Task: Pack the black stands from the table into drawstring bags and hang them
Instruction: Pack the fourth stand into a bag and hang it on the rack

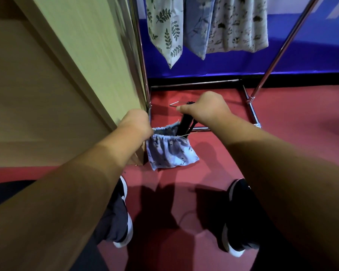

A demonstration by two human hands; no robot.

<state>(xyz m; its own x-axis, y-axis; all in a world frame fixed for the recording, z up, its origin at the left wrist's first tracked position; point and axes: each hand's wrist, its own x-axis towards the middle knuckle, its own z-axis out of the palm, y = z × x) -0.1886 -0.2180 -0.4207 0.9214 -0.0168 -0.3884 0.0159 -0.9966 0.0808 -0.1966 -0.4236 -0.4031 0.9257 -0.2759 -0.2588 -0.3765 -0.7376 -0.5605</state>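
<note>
Slim black stand (185, 123) entering gathered cloth bag (170, 151)

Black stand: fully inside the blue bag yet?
No, partly in. The black stand enters the blue bag mouth, upper end still out in the right hand.

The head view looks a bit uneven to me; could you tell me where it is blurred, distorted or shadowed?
In the head view, the wooden panel and chrome rack post on the left are smeared by motion blur; the wide-angle lens stretches both forearms; the left hand, right hand and blue drawstring bag stay fairly sharp; hard dark shadows fall on the red floor between the shoes.
</note>
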